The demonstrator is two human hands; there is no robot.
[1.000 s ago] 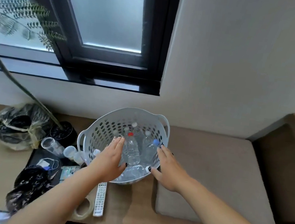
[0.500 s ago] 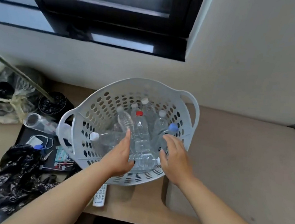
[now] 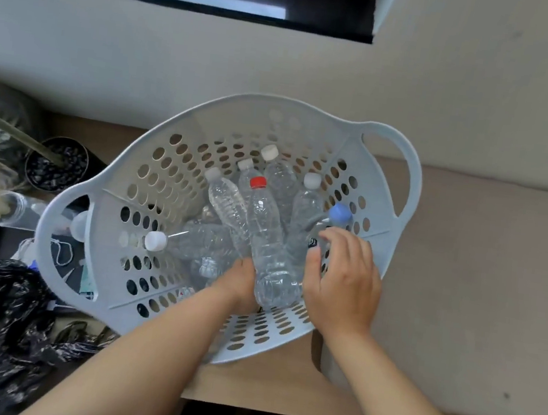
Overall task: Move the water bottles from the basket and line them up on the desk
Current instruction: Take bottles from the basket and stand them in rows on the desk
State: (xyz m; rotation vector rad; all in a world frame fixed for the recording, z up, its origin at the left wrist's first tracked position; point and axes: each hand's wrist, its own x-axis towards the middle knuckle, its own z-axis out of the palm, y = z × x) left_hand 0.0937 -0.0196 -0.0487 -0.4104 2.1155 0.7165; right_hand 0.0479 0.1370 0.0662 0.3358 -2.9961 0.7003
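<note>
A light grey perforated basket (image 3: 166, 173) with two handles stands on the wooden desk (image 3: 260, 388). Several clear plastic water bottles lie inside it. A red-capped bottle (image 3: 262, 233) lies on top in the middle, and a blue-capped bottle (image 3: 340, 213) leans against the right wall. The others have white caps. My left hand (image 3: 239, 282) is down inside the basket, its fingers curled around the base of the red-capped bottle and partly hidden by it. My right hand (image 3: 342, 284) hovers over the blue-capped bottle's body with fingers spread.
Left of the basket are a black plastic bag (image 3: 0, 318), a dark plant pot (image 3: 57, 163), a clear jar (image 3: 10, 209) and small clutter on a black tray. A beige cushion (image 3: 480, 284) covers the surface on the right. The wall and window sill are just behind.
My head has come closer and tilted down over the basket. My left hand has slid under the red-capped bottle's base. My right hand has moved up toward the blue-capped bottle.
</note>
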